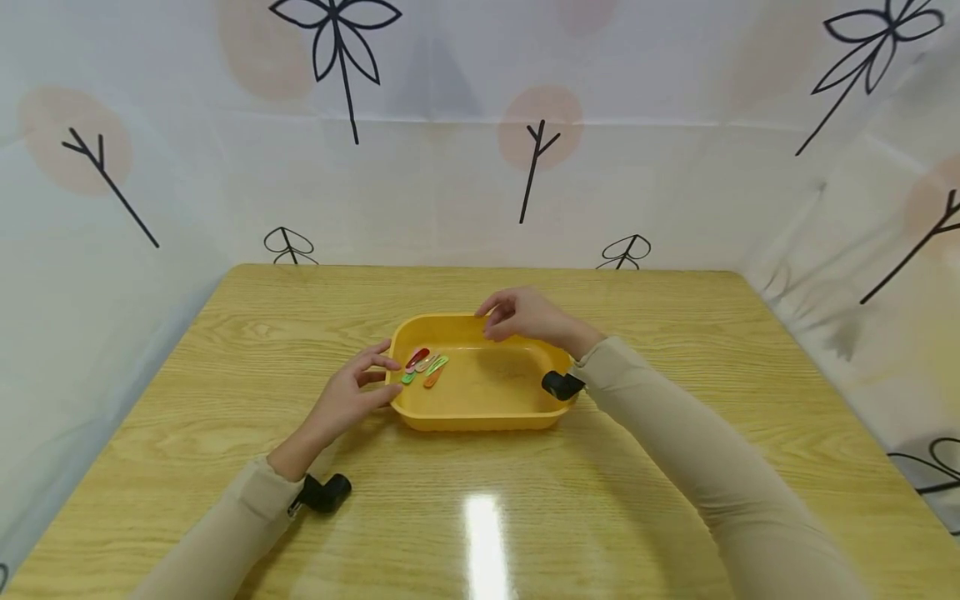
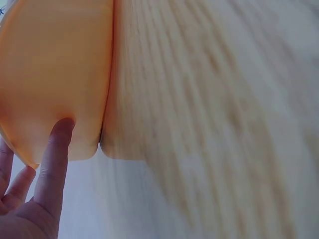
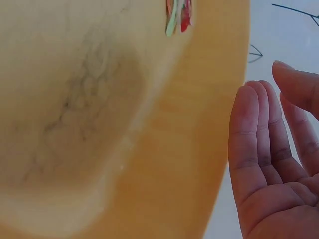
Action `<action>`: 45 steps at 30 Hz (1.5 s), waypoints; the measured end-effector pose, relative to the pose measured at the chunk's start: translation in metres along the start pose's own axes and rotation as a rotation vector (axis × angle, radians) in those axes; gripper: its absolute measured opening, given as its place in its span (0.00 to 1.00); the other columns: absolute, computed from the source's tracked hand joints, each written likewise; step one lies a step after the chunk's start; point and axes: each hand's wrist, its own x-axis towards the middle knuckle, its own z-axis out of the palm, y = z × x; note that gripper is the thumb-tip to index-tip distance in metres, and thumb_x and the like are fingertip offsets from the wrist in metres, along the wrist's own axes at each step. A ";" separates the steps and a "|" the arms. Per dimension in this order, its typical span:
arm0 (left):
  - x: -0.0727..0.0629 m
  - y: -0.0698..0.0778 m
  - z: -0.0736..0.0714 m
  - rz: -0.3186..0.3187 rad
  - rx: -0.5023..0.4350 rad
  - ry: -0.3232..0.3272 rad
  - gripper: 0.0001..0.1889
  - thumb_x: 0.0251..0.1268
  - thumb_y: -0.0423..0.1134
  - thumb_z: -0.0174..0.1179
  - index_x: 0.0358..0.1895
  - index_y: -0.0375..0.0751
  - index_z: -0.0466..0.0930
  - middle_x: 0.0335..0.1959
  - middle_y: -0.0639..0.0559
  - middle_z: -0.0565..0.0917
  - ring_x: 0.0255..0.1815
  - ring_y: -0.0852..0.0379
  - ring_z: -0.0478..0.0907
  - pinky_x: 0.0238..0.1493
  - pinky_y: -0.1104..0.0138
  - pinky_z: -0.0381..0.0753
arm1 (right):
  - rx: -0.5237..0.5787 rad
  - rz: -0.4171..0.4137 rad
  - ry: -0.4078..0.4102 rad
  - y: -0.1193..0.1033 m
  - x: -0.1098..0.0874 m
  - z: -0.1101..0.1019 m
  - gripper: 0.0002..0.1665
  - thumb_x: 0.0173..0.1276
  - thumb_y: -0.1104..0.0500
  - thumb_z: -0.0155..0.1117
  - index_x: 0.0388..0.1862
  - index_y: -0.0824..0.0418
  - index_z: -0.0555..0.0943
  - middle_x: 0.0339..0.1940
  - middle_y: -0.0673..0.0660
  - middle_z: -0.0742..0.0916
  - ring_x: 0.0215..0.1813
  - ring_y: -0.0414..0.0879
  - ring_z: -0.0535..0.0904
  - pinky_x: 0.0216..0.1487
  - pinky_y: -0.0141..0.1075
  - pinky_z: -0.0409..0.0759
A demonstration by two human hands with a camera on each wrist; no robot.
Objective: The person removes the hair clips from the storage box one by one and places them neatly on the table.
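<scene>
A yellow tray stands on the table, seen from outside in the left wrist view. Inside, at its left end, lie several snap hair clips in red, green and orange; the right wrist view catches some at its top edge. My left hand holds the tray's left end, one finger against the outer wall and others at the rim. Over the back rim hovers my right hand, its fingers slightly bent, thumb apart, nothing visible between them.
The wood-grain table reaches out on all sides of the tray. Behind it hangs a white cloth with plant drawings. Black wrist cameras sit at both sleeves, the right one over the tray's right end.
</scene>
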 end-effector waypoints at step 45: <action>0.000 0.000 0.000 -0.012 -0.020 0.000 0.18 0.59 0.36 0.64 0.48 0.29 0.73 0.72 0.48 0.56 0.59 0.38 0.67 0.40 0.62 0.82 | -0.281 -0.016 -0.153 0.010 0.063 0.073 0.19 0.56 0.67 0.69 0.48 0.67 0.79 0.43 0.57 0.83 0.45 0.45 0.78 0.41 0.29 0.77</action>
